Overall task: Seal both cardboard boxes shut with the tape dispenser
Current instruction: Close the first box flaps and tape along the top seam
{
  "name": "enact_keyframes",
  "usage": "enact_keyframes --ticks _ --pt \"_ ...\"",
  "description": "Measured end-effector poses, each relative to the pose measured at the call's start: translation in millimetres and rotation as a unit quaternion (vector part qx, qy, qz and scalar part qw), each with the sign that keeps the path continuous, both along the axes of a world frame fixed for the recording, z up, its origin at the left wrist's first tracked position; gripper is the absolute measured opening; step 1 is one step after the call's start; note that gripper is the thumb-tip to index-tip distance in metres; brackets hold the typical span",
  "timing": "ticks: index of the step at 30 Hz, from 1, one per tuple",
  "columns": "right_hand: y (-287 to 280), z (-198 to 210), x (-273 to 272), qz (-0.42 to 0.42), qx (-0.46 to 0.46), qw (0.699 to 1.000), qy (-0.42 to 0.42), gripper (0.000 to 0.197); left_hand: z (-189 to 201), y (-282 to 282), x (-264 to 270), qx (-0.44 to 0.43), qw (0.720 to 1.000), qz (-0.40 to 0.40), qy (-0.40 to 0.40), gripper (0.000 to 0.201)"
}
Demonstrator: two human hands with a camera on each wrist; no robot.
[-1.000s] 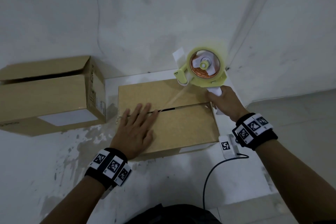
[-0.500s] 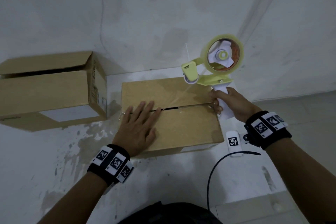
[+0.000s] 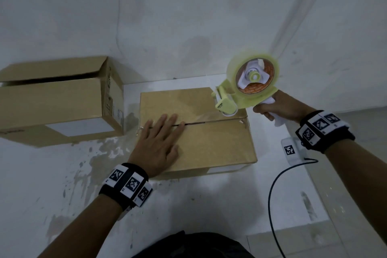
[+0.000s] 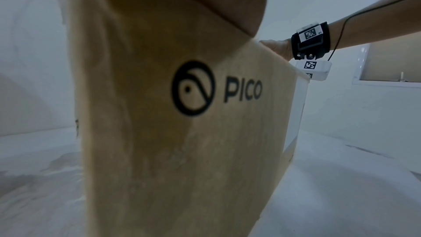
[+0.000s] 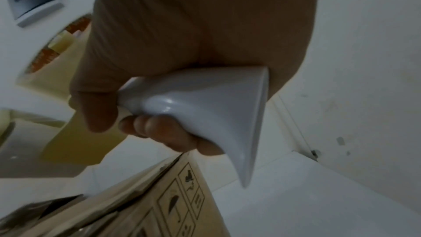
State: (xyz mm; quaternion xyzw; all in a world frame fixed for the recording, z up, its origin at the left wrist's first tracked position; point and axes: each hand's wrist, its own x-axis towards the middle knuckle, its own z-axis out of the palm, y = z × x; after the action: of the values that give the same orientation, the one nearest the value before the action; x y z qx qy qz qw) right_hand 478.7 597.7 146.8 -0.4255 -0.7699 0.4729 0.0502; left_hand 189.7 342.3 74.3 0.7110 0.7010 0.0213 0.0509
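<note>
A closed cardboard box (image 3: 211,148) stands in front of me, a dark seam running across its top. My left hand (image 3: 160,142) lies flat on the left part of the top, fingers straight over the seam. My right hand (image 3: 270,109) grips the white handle (image 5: 205,104) of the yellow-green tape dispenser (image 3: 249,88). The dispenser's front roller sits at the top's right end, just behind the seam. Faint, glossy clear tape lies along the top toward my left hand. The second box (image 3: 56,98) stands at the left, its top flaps slightly ajar.
Both boxes stand on a white stained floor against a white wall (image 3: 188,16). A black cable (image 3: 272,205) hangs from my right wrist to the floor on the right. The left wrist view is filled by the near box's side with a PICO logo (image 4: 216,89).
The dispenser went from the box's back right up and to the right, then tipped down onto the top's right end. My left hand stayed flat on the box.
</note>
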Motion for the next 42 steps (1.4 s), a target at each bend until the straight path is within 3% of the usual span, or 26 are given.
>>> enact_keyframes --ticks 8,14,22,24,29,35,39,42 --pt "16 8 -1 0.045 0.064 0.988 -0.132 0.026 -3 1 0 -0.011 1.0 0.006 0.012 0.062" --pt "17 7 -5 0.097 0.129 0.968 -0.191 0.032 -3 1 -1 -0.019 1.0 0.01 0.017 0.062" --pt "19 -8 7 0.146 0.118 0.974 -0.127 0.032 2 2 2 -0.031 0.999 0.015 0.016 0.062" --pt "18 -6 2 0.135 0.118 0.973 -0.147 0.025 7 5 12 -0.032 0.999 0.03 0.005 0.064" --pt "21 -2 -2 0.103 0.124 0.969 -0.188 0.04 3 17 42 -0.015 0.999 -0.025 0.013 0.065" --pt "25 3 5 0.074 0.133 0.963 -0.224 0.044 2 17 41 -0.041 0.999 -0.018 0.021 0.07" --pt "34 8 31 0.013 0.119 0.968 -0.223 0.041 5 19 43 -0.051 0.998 -0.014 0.017 0.085" --pt "29 7 40 -0.011 0.098 0.972 -0.211 0.03 9 19 45 -0.062 0.998 -0.015 0.025 0.108"
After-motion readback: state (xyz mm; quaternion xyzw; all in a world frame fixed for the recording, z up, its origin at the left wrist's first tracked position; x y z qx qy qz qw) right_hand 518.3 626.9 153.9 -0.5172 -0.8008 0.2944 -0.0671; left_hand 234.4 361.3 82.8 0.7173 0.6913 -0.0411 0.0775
